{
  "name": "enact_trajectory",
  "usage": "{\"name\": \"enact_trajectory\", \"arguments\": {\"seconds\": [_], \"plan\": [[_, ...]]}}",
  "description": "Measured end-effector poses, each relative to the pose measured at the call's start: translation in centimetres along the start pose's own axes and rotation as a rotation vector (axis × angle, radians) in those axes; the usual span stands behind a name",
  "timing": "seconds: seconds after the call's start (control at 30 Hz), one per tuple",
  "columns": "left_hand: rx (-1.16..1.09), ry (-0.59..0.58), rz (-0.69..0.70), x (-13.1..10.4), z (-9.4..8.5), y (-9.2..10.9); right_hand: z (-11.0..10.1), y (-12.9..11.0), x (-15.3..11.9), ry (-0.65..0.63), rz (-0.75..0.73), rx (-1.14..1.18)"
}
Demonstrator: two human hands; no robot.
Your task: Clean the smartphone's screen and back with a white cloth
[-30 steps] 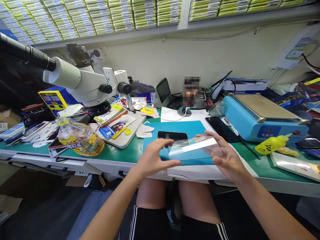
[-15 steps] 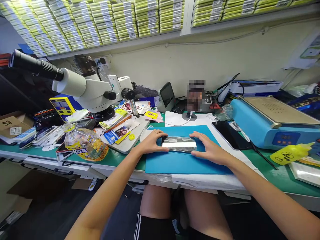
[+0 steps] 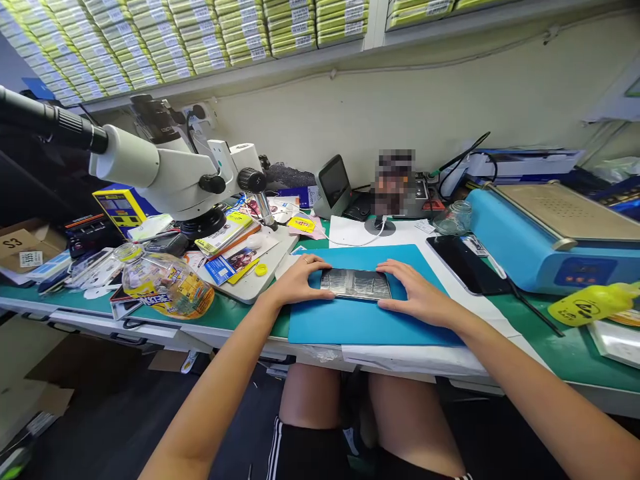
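Note:
A smartphone [image 3: 356, 284] with a dark, streaky reflective face lies lengthwise across a blue mat [image 3: 350, 327]. Its left end sits between the thumb and fingers of my left hand [image 3: 303, 280], which wears a ring. My right hand [image 3: 415, 291] grips the opposite end the same way, thumb at the near edge and fingers at the far edge. The phone's underside is hidden. Right of the mat, a second black phone [image 3: 467, 265] rests on white paper.
A microscope [image 3: 165, 167] stands at the left, behind a plastic bottle [image 3: 165, 283] lying on the green bench. At the right are a blue heating plate machine [image 3: 550, 233], a yellow squeeze bottle [image 3: 593, 303] and a glass jar [image 3: 455, 217]. Yellow packets [image 3: 240, 30] fill the shelf above.
The phone's bright white reflection has gone, and its face now looks dark and streaked. Both hands keep their hold on its ends. The camera view has shifted slightly.

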State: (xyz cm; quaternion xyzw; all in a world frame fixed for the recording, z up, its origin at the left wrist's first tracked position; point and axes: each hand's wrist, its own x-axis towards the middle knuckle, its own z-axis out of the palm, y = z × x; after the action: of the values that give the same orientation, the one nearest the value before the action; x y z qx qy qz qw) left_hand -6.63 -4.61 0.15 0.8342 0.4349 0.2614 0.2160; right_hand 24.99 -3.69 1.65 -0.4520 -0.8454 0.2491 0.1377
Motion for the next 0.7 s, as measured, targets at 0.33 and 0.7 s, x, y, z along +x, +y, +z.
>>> {"name": "enact_trajectory", "arguments": {"seconds": [0.33,0.7], "plan": [[0.016,0.006,-0.005,0.1,0.24,0.32,0.06,0.52,-0.14,-0.002,-0.012,0.023],[0.012,0.016,-0.022,0.12,0.48,0.49,-0.39,-0.2,-0.55,-0.02,0.018,0.007]]}}
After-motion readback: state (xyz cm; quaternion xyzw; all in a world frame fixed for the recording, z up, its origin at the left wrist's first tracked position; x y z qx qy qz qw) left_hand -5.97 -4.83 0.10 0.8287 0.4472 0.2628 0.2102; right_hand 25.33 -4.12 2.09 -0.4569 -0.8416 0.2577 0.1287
